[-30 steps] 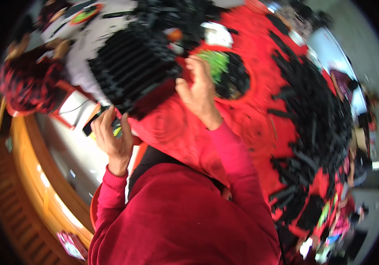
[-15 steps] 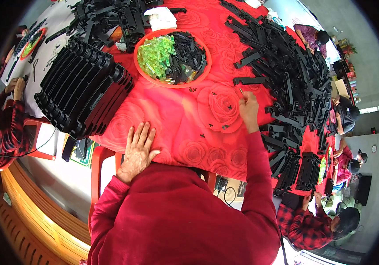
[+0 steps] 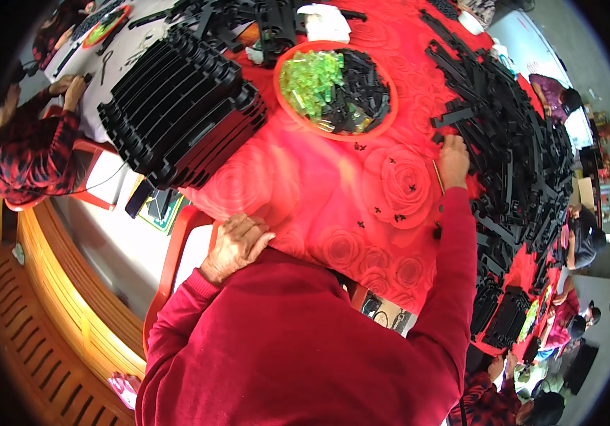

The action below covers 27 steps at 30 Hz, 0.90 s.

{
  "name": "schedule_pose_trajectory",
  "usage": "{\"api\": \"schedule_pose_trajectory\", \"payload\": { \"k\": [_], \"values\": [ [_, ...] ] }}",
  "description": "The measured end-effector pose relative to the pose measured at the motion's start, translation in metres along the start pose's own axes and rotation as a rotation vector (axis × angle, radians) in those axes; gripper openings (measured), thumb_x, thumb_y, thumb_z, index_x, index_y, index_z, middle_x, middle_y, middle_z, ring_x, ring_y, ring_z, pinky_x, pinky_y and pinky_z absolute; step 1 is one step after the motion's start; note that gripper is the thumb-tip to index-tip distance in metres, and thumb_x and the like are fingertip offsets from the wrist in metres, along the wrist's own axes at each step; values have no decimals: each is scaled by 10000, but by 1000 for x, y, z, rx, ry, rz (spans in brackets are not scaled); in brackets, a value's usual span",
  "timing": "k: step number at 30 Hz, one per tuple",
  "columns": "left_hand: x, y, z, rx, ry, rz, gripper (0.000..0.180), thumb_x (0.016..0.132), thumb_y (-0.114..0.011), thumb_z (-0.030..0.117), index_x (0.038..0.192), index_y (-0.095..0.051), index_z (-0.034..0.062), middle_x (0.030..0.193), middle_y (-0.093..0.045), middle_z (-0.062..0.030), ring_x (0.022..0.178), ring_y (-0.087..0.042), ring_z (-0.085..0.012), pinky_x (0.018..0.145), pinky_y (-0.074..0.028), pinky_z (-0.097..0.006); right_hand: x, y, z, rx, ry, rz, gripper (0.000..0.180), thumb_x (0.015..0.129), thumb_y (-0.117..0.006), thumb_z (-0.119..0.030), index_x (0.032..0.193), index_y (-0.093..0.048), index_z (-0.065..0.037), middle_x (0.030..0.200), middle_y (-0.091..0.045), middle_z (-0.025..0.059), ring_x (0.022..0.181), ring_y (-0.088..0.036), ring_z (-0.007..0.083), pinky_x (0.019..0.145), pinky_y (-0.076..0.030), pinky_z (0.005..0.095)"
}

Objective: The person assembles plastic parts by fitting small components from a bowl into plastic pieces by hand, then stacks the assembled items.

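Note:
My right hand [image 3: 454, 163] reaches to the near left edge of a large pile of long black plastic parts [image 3: 514, 153]. Its fingers are bent together among the black pieces; whatever they hold is hidden. A thin light stick [image 3: 438, 176] lies on the red cloth beside that wrist. My left hand [image 3: 237, 245] rests at the table's near edge by my lap, fingers curled in, with nothing visible in it. Several tiny black pieces [image 3: 412, 187] are scattered on the cloth between my hands.
An orange-rimmed round tray [image 3: 279, 99] holds clear yellow-green pieces [image 3: 312, 79] and small black pieces [image 3: 362, 89]. A stack of black ribbed frames [image 3: 181, 106] stands at the left, near white tissue [image 3: 325, 23]. Other people sit at both sides; a wooden bench [image 3: 71, 284] is lower left.
My right hand has moved from the middle of the cloth to the black pile, leaving the thin stick on the cloth. My left hand, flat before, has drawn back and curled. The view has shifted.

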State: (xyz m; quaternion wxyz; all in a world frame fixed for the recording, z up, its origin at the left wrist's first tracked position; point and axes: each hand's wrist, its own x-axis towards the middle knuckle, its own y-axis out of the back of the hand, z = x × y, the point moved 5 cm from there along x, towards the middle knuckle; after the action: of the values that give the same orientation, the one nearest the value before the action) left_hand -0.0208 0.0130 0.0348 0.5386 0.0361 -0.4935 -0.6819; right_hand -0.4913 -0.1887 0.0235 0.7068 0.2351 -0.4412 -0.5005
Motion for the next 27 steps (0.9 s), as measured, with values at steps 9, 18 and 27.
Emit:
{"api": "schedule_pose_trajectory", "payload": {
  "k": [9,18,27],
  "values": [
    [43,7,19,83,-68,94,432,734,-741,126,1121,-583,17,1108,-572,-127,947,-568,-279,805,-468,-393,-57,187,-50,1692,-677,206,145,873,-646,-108,911,-527,-34,743,-590,37,615,-621,130,589,-511,247],
    [38,-19,-18,193,33,4,494,760,-724,225,1188,-555,45,1144,-554,-131,1024,-536,-310,869,-433,-429,-103,144,-211,2514,-766,-524,139,884,-654,-153,911,-549,-66,769,-623,53,612,-638,170,607,-581,343],
    [28,-20,-38,174,139,118,382,820,-662,223,1141,-584,32,1022,-593,-114,923,-562,-300,805,-460,-421,-84,128,-139,1842,-432,-553,78,896,-582,-81,955,-596,-32,790,-622,16,580,-565,63,494,-462,192]
  ]
}}
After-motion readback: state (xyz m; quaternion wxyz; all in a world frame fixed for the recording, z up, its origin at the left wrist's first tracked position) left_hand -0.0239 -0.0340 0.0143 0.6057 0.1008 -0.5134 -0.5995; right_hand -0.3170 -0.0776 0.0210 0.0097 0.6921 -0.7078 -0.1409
